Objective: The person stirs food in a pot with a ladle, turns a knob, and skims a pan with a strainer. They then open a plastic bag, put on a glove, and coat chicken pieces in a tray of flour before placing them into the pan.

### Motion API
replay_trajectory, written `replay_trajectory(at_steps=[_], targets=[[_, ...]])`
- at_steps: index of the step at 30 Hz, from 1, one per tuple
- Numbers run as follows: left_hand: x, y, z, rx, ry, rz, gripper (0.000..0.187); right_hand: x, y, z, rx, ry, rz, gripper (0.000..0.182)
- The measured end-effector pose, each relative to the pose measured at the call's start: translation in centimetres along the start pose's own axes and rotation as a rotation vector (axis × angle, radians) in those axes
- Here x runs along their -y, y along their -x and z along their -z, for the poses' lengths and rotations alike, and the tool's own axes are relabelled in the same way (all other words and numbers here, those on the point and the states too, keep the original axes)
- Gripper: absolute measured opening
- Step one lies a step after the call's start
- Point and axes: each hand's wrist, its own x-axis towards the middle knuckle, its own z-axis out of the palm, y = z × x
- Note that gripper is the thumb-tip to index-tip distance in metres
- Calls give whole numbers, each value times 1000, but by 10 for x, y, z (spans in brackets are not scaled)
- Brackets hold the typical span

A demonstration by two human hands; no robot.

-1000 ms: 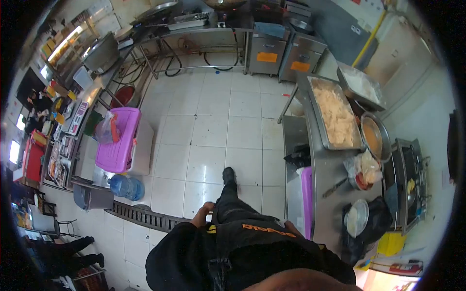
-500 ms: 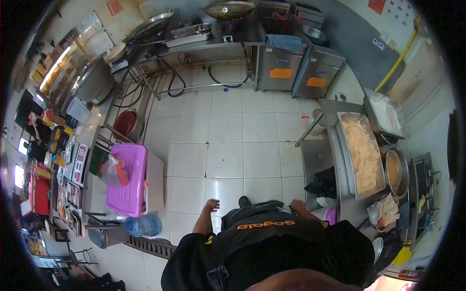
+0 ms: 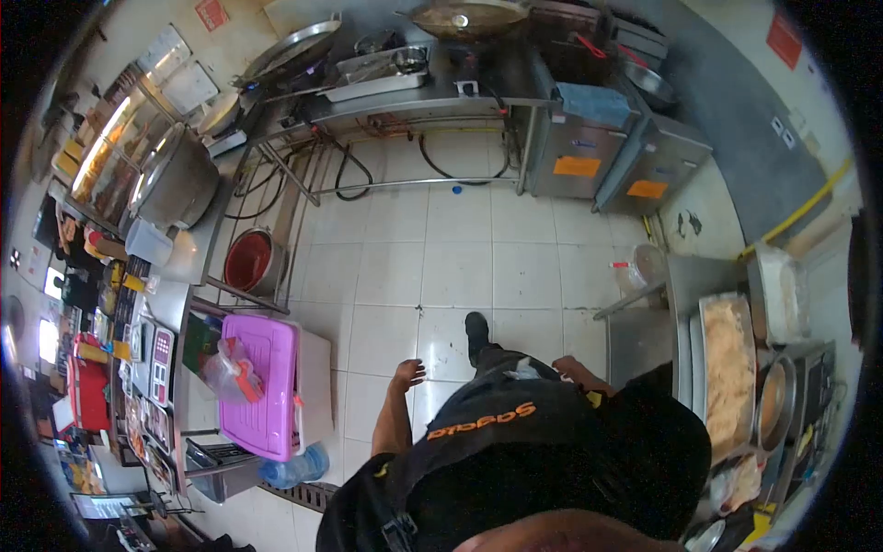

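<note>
My left hand (image 3: 408,373) hangs over the white tiled floor (image 3: 460,276) in front of my body, its fingers apart and holding nothing. On the other side of the dark apron (image 3: 506,391), my right hand (image 3: 569,367) is low beside my waist, partly hidden, and its fingers are too unclear to read. One dark shoe (image 3: 476,333) shows on the tiles between the two hands. Neither hand touches a container or a table.
At the left stand a pink-lidded bin (image 3: 260,382), a blue water bottle (image 3: 296,467) and a red-lined pot (image 3: 250,261). A stove counter (image 3: 386,103) spans the far side. Trays of floury food (image 3: 728,377) lie at the right.
The bins, trays and counters have shifted in view as my body moved and turned. A shoe now reaches further forward. Both hands remain low beside my body.
</note>
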Motion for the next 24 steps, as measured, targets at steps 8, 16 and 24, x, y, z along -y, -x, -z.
replay_trajectory(at_steps=[8,16,24], targets=[[-103,-89,60,68,71,106,29,185,-141,113,185,-316,202,35],[-231,-149,52,192,127,-122,26,633,-107,209,-64,83,760,29],[-304,-314,158,164,-262,-158,32,962,-19,255,-383,-29,848,55]])
